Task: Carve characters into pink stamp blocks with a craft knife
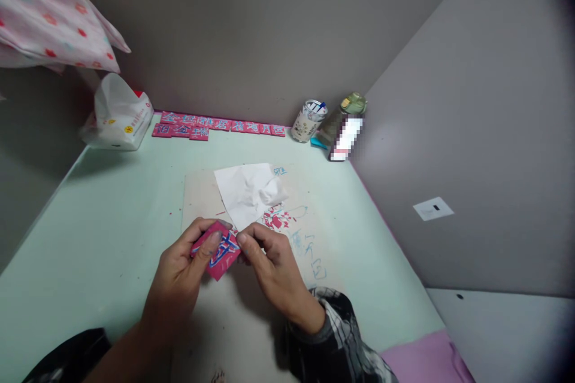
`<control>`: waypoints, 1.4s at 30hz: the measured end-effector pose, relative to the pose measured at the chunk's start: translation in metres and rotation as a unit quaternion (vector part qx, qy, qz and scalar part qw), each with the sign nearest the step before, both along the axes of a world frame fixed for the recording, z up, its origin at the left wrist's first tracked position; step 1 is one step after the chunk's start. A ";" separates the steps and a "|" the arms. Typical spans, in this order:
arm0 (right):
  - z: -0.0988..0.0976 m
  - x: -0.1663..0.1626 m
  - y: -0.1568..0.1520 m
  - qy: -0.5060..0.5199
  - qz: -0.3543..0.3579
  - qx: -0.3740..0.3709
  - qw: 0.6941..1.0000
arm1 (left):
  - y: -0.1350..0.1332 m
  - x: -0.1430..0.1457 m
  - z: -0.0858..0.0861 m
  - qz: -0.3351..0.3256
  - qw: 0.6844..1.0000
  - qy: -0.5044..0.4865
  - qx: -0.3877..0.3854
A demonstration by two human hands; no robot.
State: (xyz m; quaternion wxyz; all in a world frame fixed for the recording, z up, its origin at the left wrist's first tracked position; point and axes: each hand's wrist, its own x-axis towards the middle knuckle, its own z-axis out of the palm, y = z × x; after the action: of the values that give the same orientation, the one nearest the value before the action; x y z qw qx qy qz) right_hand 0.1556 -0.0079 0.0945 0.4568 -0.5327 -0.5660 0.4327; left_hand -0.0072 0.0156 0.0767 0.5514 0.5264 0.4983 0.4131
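Observation:
My left hand [184,269] and my right hand [274,269] both grip a small pink square block [220,254] with blue and white carved marks on its face, held just above the pale work mat [197,191]. My left thumb lies across the block's top left edge. The right fingers pinch its right side. A crumpled white tissue [249,191] lies on the mat just beyond my hands, next to pink and blue ink marks [278,218].
A row of similar pink blocks [215,124] lines the back wall on the mint-green table [103,203]. A white plastic bag [119,114] sits at back left. A pen cup [308,121] and a green bottle [344,122] stand at back right. Grey walls close the corner.

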 end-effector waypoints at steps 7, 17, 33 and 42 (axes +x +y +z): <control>-0.010 0.008 0.012 0.082 -0.007 -0.051 0.995 | 0.004 0.000 -0.009 -0.054 0.982 -0.138 -0.120; -0.014 0.005 0.004 -0.090 -0.053 0.146 0.984 | 0.006 0.000 -0.009 -0.056 0.985 -0.117 -0.114; -0.017 0.005 0.011 0.090 -0.057 0.029 0.994 | 0.002 0.003 -0.015 -0.055 0.982 -0.148 -0.102; -0.026 0.001 0.011 0.056 -0.075 0.074 0.993 | 0.001 0.002 -0.016 -0.055 0.985 -0.152 -0.061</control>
State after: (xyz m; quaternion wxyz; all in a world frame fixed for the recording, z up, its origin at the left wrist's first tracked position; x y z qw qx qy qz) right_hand 0.1563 0.0028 0.0682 0.5574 -0.5128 -0.5285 0.3835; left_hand -0.0053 0.0166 0.0608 0.6738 0.4496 0.4033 0.4258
